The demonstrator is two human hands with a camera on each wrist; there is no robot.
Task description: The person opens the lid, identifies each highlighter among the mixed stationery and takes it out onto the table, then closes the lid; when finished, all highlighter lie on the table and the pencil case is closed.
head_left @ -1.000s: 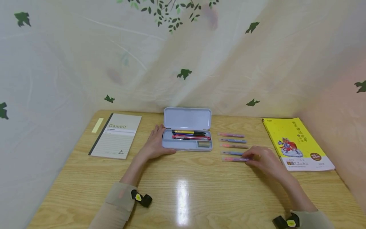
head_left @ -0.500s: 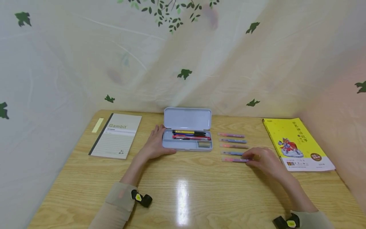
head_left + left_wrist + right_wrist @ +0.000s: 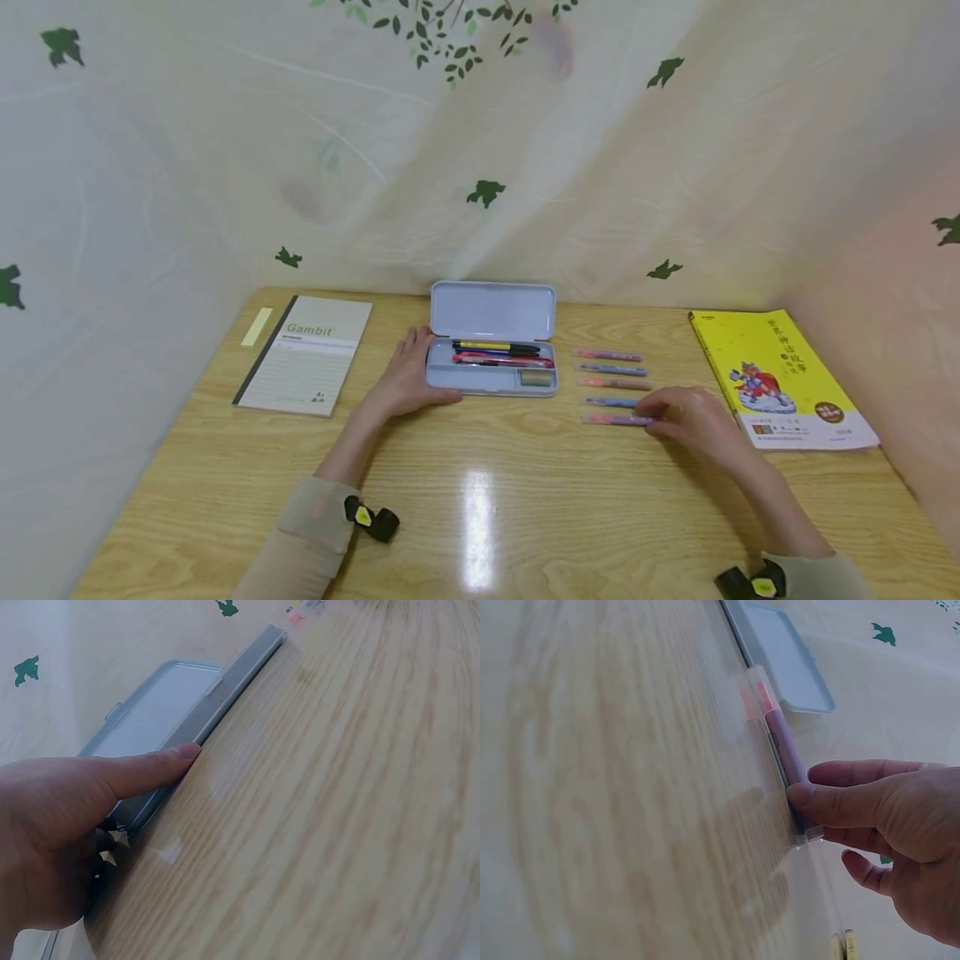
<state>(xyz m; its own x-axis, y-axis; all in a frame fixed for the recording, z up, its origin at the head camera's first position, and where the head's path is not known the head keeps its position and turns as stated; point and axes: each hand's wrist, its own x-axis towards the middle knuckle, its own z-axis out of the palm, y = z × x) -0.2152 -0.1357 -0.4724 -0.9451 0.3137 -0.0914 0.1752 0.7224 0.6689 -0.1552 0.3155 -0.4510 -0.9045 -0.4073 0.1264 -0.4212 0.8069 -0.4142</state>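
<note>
In the head view my left hand [image 3: 402,382] rests against the left end of an opened light-blue pencil case [image 3: 471,385]. Its thumb lies straight along the front wall, also seen in the left wrist view; its other fingers reach past the left side. Inside the case are several pens [image 3: 502,354] and a small grey-brown block [image 3: 535,377]. My right hand [image 3: 693,421] pinches the rear end of the nearest marker [image 3: 784,746], purple with a pink part under a clear cap. Beyond it a blue marker [image 3: 611,402] and several others [image 3: 611,368] lie in a row.
A Gambit notebook [image 3: 307,358] and a pale yellow strip [image 3: 257,327] lie on the wooden table [image 3: 525,508] at the left. A yellow book [image 3: 780,375] lies to the right of my right hand. Behind the table hangs a leaf-and-bird patterned curtain [image 3: 375,192].
</note>
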